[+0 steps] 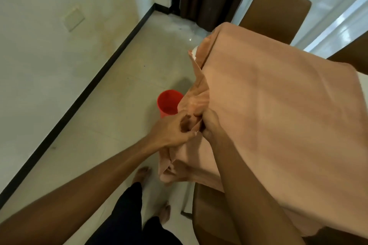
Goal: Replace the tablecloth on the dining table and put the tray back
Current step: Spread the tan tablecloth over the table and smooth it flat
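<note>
Right now I am working the corner of the peach-pink woven tablecloth (268, 93), which lies spread across the worktop and hangs over its near-left corner. My left hand (171, 129) and my right hand (211, 123) meet at that corner, touching each other. The left fingers (184, 123) are curled shut, pinching a gathered bunch of the hanging fabric; the right fingers are closed too, pressed into the cloth at the worktop's edge, though I cannot see exactly how much fabric they hold. Below my hands the loose corner drapes down in folds toward the floor.

By my reading, the step in hand is fitting or straightening a cloth at this corner; whether it is the old cloth coming off or the new one going on I cannot tell. A sliver of white (194, 51) shows under the cloth further along the edge. No tray is in view, so putting it back looks to be still ahead.

A red plastic bucket (169, 103) stands on the tiled floor just beside the corner, and a brown padded chair (274, 12) sits at the far side.

Next I judge I need an even pull along the edge to smooth the bunching, keeping the overhang clear of the bucket.
</note>
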Available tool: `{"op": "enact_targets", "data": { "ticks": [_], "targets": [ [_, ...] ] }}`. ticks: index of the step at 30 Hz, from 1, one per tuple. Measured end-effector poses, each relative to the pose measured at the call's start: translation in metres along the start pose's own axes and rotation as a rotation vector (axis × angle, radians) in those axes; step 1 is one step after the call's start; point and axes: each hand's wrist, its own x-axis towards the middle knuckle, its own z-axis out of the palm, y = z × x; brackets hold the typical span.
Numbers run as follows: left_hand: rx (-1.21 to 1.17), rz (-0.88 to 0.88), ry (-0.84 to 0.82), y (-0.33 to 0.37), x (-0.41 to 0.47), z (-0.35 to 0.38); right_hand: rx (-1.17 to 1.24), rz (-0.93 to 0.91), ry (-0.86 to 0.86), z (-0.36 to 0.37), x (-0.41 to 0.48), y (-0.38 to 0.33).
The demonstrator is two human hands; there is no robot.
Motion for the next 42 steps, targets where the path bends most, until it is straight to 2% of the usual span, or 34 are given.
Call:
{"op": "enact_targets", "data": {
  "ticks": [2, 4, 6, 8, 10, 13, 15, 17, 18, 19, 21, 23, 26, 30, 33, 37, 40, 42],
  "targets": [
    [0.328, -0.01, -0.084, -0.007, 0.0, -0.002, -0.095, -0.041, 0.007, -0.014, 0.003, -0.011],
    [0.388, -0.069, -0.274, -0.012, 0.002, 0.001, -0.243, -0.14, 0.003, -0.034, 0.0, -0.028],
    [0.22, -0.098, -0.476, -0.005, 0.005, 0.001, -0.41, -0.272, 0.031, -0.059, 0.002, -0.044],
    [-0.119, -0.074, -0.636, 0.013, 0.002, 0.0, -0.597, -0.384, 0.104, -0.09, 0.009, -0.055],
    [-0.416, 0.0, -0.681, 0.039, 0.002, 0.0, -0.671, -0.427, 0.253, -0.129, 0.012, -0.064],
    [-0.53, 0.044, -0.676, 0.058, 0.011, 0.016, -0.696, -0.394, 0.582, -0.185, 0.005, -0.074],
    [-0.451, 0.013, -0.539, 0.05, 0.019, 0.036, -0.827, -0.371, 0.727, -0.203, 0.0, -0.069],
    [-0.139, 0.11, -0.179, 0.027, 0.03, 0.058, -1.03, -0.411, 0.704, -0.199, -0.002, -0.05],
    [0.027, 0.175, -0.028, 0.014, 0.036, 0.066, -1.1, -0.448, 0.623, -0.193, -0.001, -0.035],
    [0.142, 0.216, 0.04, 0.003, 0.041, 0.07, -1.146, -0.492, 0.507, -0.181, 0.002, -0.019],
    [0.259, 0.224, 0.045, -0.011, 0.05, 0.073, -1.193, -0.522, 0.268, -0.15, 0.005, 0.016],
    [0.363, 0.24, 0.009, -0.02, 0.06, 0.075, -1.222, -0.492, 0.126, -0.118, 0.005, 0.046],
    [0.444, 0.296, -0.007, -0.026, 0.075, 0.08, -1.188, -0.473, 0.136, -0.093, 0.001, 0.068],
    [0.502, 0.331, -0.115, -0.023, 0.093, 0.089, -1.173, -0.563, 0.179, -0.117, 0.017, 0.065],
    [0.584, 0.303, -0.192, -0.028, 0.092, 0.094, -1.146, -0.555, 0.354, -0.169, 0.036, 0.043],
    [0.586, 0.267, -0.145, -0.02, 0.09, 0.098, -1.015, -0.354, 0.72, -0.261, 0.039, 0.018],
    [0.611, 0.248, -0.075, 0.004, 0.105, 0.095, -1.039, -0.192, 0.831, -0.284, 0.037, 0.01],
    [0.605, 0.202, -0.036, 0.018, 0.117, 0.09, -1.087, -0.252, 0.816, -0.268, 0.04, 0.012]
  ]
}}
